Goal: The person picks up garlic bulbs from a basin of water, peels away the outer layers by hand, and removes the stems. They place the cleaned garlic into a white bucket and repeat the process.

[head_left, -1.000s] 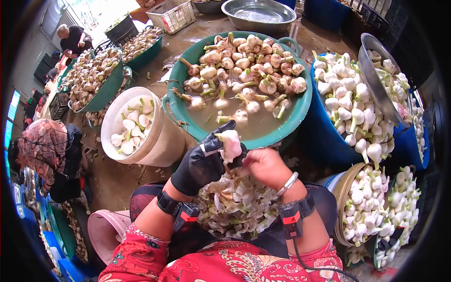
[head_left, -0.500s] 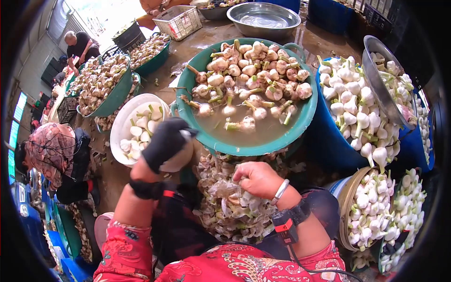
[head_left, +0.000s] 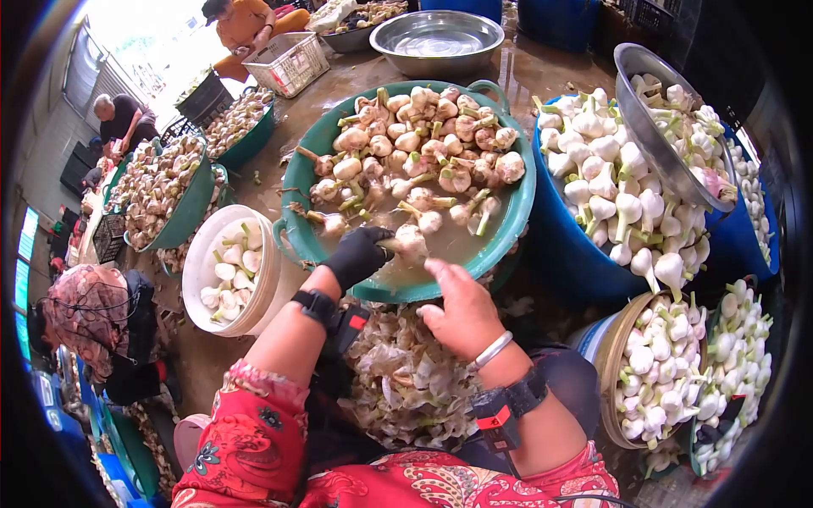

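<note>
My left hand (head_left: 359, 257), in a black glove, grips a garlic bulb (head_left: 412, 243) by its stem over the near rim of a green basin (head_left: 398, 293). The bulb points to the right. My bare right hand (head_left: 461, 309) is just below and right of it, thumb and fingers apart, fingertips close to the bulb. Unpeeled garlic bulbs (head_left: 423, 135) are heaped in the basin's cloudy water. Beneath my hands lies a pile of papery garlic skins (head_left: 406, 372). Left of my gloved hand stands a white bucket (head_left: 271, 284) with several peeled bulbs (head_left: 237, 269).
At right, a blue barrel (head_left: 555, 241) brims with white bulbs, and a metal bowl (head_left: 656, 144) of garlic leans on it. A full tan-rimmed bucket (head_left: 611, 381) stands nearer. Beyond the basin are a metal basin (head_left: 436, 42) and a white crate (head_left: 288, 68). Other people work at left.
My left hand has moved from the white bucket to the green basin and now holds a bulb. My right hand's curled fingers have spread. The view has shifted slightly.
</note>
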`<action>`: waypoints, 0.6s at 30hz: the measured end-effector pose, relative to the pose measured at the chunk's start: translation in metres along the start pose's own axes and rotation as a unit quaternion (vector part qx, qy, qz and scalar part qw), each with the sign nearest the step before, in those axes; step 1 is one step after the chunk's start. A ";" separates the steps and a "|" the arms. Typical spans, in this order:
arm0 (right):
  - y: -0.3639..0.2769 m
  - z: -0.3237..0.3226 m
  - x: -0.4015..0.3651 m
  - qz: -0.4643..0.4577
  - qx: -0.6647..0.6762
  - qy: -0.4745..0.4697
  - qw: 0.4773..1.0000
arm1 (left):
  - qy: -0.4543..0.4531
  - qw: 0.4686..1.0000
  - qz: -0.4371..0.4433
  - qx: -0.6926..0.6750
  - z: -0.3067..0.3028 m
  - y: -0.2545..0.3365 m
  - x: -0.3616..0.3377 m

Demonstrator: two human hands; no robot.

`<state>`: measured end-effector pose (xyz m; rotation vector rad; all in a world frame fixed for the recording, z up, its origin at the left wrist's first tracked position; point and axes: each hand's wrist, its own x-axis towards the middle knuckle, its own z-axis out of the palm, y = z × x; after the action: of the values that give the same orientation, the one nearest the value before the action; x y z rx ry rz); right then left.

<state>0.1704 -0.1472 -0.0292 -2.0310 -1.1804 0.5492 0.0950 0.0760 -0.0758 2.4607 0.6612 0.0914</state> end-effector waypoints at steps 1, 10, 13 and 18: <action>-0.001 0.000 0.002 -0.006 0.054 0.063 0.997 | -0.016 0.995 -0.027 -0.093 -0.010 0.008 -0.013; -0.020 0.014 0.003 -0.015 0.524 -0.016 0.851 | -0.022 0.730 -0.048 -0.681 -0.028 0.055 -0.111; -0.027 0.017 0.003 0.016 0.590 -0.025 0.807 | 0.031 0.801 -0.062 -0.595 -0.026 0.050 -0.111; -0.022 0.028 0.007 0.052 0.651 -0.041 0.756 | 0.025 0.798 -0.041 -0.601 -0.034 0.053 -0.114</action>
<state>0.1426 -0.1232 -0.0311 -0.8240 -0.3941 1.1117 0.0111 0.0020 -0.0090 1.1879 0.4795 0.4040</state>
